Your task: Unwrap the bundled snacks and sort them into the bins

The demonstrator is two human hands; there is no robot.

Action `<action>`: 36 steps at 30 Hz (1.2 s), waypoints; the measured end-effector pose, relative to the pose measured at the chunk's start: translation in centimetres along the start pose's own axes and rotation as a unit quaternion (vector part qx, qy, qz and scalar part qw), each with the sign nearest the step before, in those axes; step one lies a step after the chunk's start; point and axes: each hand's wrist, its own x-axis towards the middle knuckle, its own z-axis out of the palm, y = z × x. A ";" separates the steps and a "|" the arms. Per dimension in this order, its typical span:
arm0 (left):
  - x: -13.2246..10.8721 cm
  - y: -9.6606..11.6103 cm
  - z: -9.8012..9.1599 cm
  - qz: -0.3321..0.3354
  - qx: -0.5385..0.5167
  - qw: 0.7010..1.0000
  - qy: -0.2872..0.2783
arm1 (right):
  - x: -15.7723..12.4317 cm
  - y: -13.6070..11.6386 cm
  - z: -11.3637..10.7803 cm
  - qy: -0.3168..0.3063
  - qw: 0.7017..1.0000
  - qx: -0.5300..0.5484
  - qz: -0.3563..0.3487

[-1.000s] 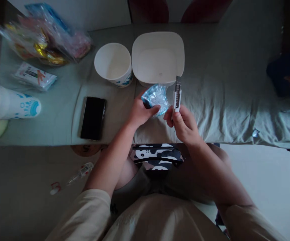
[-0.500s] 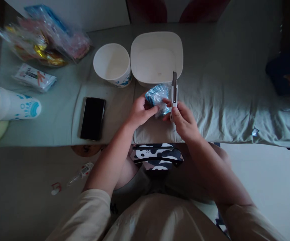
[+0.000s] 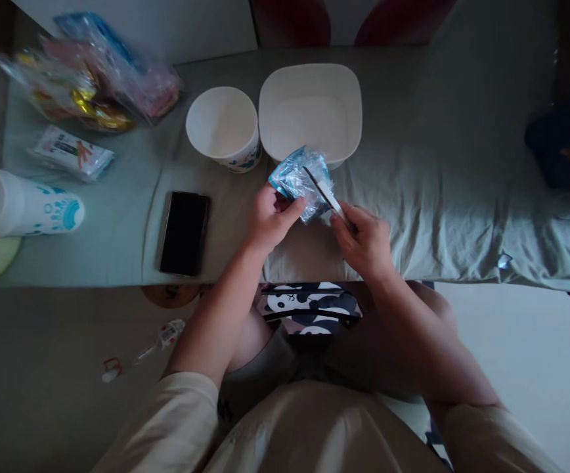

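Note:
My left hand (image 3: 274, 218) is closed on a crinkled clear and blue plastic packet (image 3: 292, 177), held in front of the white tub; what is inside it I cannot make out. In my right hand (image 3: 364, 238) is a white utility knife (image 3: 331, 198) with its blade out. The blade slants up and left across the packet's right side; whether it touches the plastic I cannot tell. Just beyond stand a white rounded tub (image 3: 314, 79) and, at its left, a white paper cup (image 3: 222, 125) with a blue pattern.
A black phone (image 3: 185, 233) lies left of my forearm. Further left are a small white packet (image 3: 74, 152), clear bags of wrapped items (image 3: 92, 79) and stacked paper cups (image 3: 33, 203). A scrap (image 3: 504, 261) lies near the right front edge. A dark blue object (image 3: 565, 144) sits far right.
The knife has swung from upright to slanting left, its blade now over the packet. My right fingers have come away from the packet, which has turned and shifted slightly left.

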 end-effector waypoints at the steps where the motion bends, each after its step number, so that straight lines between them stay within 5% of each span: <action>1: 0.0 0.0 0.0 0.001 -0.003 1.000 0.007 | 0.0 0.0 0.0 -0.005 1.000 0.001 -0.001; 17: 0.4 -0.3 -1.3 0.019 -0.032 0.998 0.059 | 0.0 -0.1 -0.6 -0.028 0.999 -0.014 -0.013; 23: 1.4 0.4 -4.1 0.030 -0.018 0.993 0.112 | 0.0 0.6 -1.0 -0.041 0.998 -0.041 -0.007; 28: 1.7 1.7 -6.5 0.040 -0.041 0.987 0.152 | 1.0 2.1 -1.5 -0.021 0.985 -0.171 0.010; 32: 0.8 2.1 -5.9 -0.001 -0.047 0.995 0.088 | 2.0 3.6 -2.8 0.006 0.959 -0.281 0.027; 36: -0.5 1.5 -3.1 -0.042 -0.060 0.997 -0.020 | 2.3 5.0 -4.2 0.057 0.945 -0.314 0.065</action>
